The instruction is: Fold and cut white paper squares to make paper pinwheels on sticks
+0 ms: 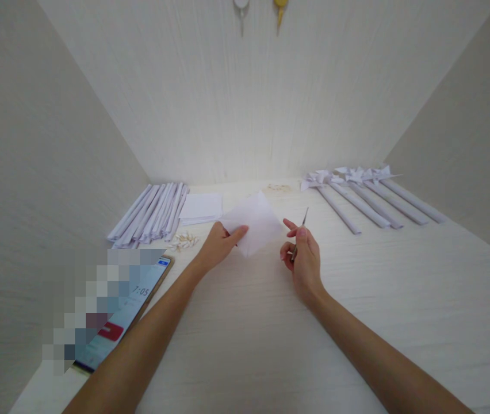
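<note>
My left hand (221, 244) pinches a square of white paper (260, 221) at its left side, thumb on top. The paper is turned cornerwise above the table, with faint crease lines running toward its corners. To the right of it, my right hand (305, 259) is closed around a slim pointed tool (306, 216), its thin metal tip directed up and away from me. Most of the tool's handle is hidden by the fingers, so its exact kind does not show. The tool's tip is apart from the paper.
Rolled paper tubes (152, 215) lie bundled at the left, beside stacked paper squares (202, 207) and small white-tipped pieces (183, 241). A phone (137, 307) rests near my left forearm. Several paper pinwheels (357, 175) on tubes lie at the right. Walls enclose the table; two hooks (280, 11) hang above.
</note>
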Motion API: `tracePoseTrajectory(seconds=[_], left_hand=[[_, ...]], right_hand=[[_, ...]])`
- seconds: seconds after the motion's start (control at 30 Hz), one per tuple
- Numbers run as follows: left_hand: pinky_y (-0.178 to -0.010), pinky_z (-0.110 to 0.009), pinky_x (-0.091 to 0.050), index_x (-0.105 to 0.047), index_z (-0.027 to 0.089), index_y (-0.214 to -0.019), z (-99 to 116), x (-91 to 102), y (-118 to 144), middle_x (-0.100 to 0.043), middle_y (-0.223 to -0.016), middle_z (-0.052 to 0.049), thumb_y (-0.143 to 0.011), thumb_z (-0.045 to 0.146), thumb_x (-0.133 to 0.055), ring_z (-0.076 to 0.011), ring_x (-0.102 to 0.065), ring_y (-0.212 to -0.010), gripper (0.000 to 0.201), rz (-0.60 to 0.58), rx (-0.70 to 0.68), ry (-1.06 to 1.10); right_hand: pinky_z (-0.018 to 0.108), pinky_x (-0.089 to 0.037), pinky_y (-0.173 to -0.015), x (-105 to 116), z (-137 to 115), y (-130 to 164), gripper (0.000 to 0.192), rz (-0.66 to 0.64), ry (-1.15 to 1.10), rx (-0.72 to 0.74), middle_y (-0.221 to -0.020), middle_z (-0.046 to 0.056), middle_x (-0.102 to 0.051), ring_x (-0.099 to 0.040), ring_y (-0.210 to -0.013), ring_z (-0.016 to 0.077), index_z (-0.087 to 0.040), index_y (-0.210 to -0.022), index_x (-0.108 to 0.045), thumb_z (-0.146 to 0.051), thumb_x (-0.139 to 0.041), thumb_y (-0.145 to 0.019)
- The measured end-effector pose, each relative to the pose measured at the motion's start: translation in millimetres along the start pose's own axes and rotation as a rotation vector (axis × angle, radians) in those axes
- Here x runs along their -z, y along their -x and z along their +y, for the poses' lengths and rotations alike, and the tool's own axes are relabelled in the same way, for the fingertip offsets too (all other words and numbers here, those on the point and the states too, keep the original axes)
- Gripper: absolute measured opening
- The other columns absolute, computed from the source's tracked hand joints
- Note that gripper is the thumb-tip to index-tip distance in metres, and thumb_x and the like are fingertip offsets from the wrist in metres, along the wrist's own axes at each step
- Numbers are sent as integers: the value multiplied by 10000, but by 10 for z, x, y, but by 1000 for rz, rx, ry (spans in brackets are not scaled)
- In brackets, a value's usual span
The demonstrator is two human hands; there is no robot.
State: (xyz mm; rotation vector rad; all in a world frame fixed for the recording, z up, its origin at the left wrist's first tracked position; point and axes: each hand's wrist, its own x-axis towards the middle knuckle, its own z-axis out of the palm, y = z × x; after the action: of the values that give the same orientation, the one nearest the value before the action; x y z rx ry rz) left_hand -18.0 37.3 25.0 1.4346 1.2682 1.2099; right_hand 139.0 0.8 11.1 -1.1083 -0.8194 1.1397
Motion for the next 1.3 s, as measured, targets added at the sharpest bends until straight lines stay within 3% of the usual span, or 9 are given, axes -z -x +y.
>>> tracePoseTrajectory(seconds=[0.2,0.3,0.47,0.67,0.8,0.93,1.1,1.3], left_hand=[[-553,-251,-474,-670,158,-654,43,23,31,-677,-692,-50,-639,337,-618,-177,-606,-652,187,-193,-28,-128],[-503,-251,-464,-649,155,-581,41,71,5,-649,-588,-44,-607,329,-646,-179,-592,-581,176,-185,-21,-155],[-479,-240,-442,-647,139,-623,13,125,-68,-642,-596,-38,-626,344,-626,-146,-558,-514,206,-190,24,-132],[-407,-200,-369,-602,133,-598,-12,46,-76,-583,-501,-3,-623,403,-626,-102,-502,-431,273,-65,43,-87],[-418,-205,-399,-583,131,-607,38,-9,-10,-614,-510,-36,-657,470,-590,-121,-561,-440,343,-239,201,-16],[-454,-184,-417,-564,131,-602,92,-8,39,-654,-575,-43,-673,366,-614,-105,-590,-490,251,-362,271,-30],[-426,-172,-388,-532,138,-550,82,9,31,-630,-509,-26,-674,336,-622,-79,-548,-423,249,-294,298,-42],[-359,-166,-310,-518,142,-495,41,23,0,-550,-384,6,-582,380,-687,-65,-470,-326,304,-159,239,-7]], right_hand=[[177,-172,-310,4,30,-28,385,-13,21,-49,-860,32,-597,-422,-372,25,-189,-707,-441,-573,-468,-714],[186,-172,-310,17,38,-45,386,-29,72,-56,-793,24,-599,-409,-351,27,-184,-692,-447,-568,-474,-717],[197,-187,-334,24,57,-52,370,-191,227,-38,-427,-59,-431,-371,-333,70,-184,-714,-515,-545,-453,-755],[214,-243,-376,23,54,-6,454,-192,315,54,-414,-40,-438,-386,-369,84,-157,-740,-588,-547,-366,-811],[211,-264,-390,21,58,-3,432,-124,306,97,-422,-47,-437,-392,-381,86,-165,-776,-576,-536,-361,-824],[207,-268,-394,17,63,-15,444,-49,279,123,-425,-56,-424,-384,-377,78,-163,-773,-566,-542,-343,-829],[205,-256,-389,18,75,-16,449,-35,269,122,-412,-55,-430,-378,-372,75,-161,-786,-577,-543,-346,-829],[199,-223,-364,4,95,-21,436,-74,170,20,-397,-50,-441,-351,-357,70,-163,-786,-587,-560,-406,-791]])
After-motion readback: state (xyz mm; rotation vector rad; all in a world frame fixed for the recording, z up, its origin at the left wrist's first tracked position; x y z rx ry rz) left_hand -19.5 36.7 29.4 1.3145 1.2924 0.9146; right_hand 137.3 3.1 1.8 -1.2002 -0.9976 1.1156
